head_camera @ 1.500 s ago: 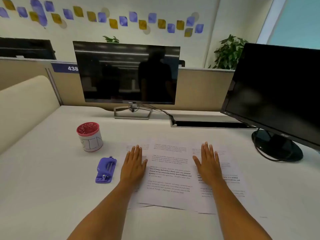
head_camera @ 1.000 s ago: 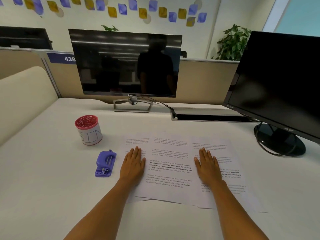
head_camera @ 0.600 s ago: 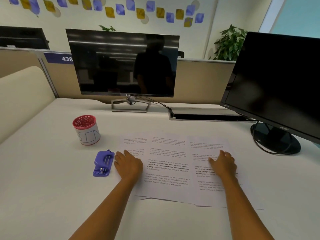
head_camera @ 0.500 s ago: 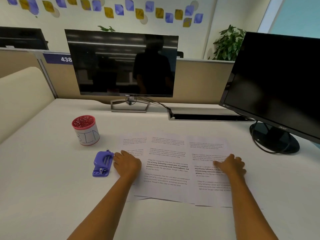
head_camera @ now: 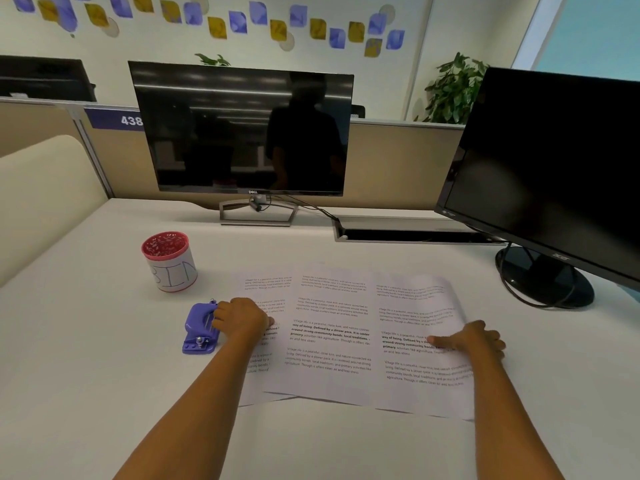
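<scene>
3 printed sheets (head_camera: 330,344) lie fanned side by side on the white desk (head_camera: 86,393), and we judge that the coming move turns on what sits off their left edge. Farthest left, a red mesh cup lettered BIN (head_camera: 169,263) stands farther back. In front of it the purple hole punch (head_camera: 199,330) lies just beside the left sheet (head_camera: 265,284), its long axis running away from us with a slight lean. The left hand (head_camera: 242,320) is directly to the punch's right, knuckles up, with its curled fingers touching the punch's right flank. We cannot tell whether they have closed round it or only rest against it. The punch therefore lies leftward of that hand, and a grasp would close across its short width. Across the sheets, well apart from the punch, the right hand (head_camera: 476,341) pinches the right sheet (head_camera: 414,306) at its outer edge, thumb flat on the print and pointing left, fingers curled past the margin. The left hand is plainly the nearer 1. Beyond the right hand stands the Acer monitor (head_camera: 554,161).
</scene>
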`<state>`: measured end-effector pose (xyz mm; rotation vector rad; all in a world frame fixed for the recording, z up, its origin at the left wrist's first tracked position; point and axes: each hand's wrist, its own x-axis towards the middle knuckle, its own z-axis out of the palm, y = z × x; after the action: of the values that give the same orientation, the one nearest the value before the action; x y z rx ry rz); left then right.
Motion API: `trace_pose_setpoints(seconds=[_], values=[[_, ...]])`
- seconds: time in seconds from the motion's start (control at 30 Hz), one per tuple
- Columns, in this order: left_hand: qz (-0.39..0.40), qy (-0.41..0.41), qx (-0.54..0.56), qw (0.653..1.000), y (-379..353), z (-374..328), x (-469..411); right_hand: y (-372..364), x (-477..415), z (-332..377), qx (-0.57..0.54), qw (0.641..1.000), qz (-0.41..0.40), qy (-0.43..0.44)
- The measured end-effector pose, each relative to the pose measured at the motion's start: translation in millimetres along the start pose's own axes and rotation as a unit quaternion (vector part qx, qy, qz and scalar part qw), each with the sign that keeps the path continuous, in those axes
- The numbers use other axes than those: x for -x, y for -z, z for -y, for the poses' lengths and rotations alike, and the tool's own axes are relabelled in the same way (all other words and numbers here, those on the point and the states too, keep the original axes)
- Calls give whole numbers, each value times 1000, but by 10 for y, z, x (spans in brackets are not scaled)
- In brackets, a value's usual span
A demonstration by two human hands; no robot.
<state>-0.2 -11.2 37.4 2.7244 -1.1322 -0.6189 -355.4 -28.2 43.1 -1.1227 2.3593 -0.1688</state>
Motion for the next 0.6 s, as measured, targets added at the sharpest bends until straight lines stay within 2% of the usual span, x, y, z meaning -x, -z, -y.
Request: trace_pose_setpoints(seconds=[0.13,0.3,0.37,0.5,0.6], values=[[-14,2,14,1000,-24,-8,27,-20,11,56,-118,990,57,50],[-28,-8,65,997,-51,-7,73,-155,153,226,-250,954,116,120],[-28,-8,98,995,-52,-5,92,-248,227,330,-239,954,102,147],[-38,-21,133,990,-70,-2,135,-488,419,537,-126,971,24,200],[-47,-30,164,985,-96,-21,168,-631,579,703,-19,985,-25,172]])
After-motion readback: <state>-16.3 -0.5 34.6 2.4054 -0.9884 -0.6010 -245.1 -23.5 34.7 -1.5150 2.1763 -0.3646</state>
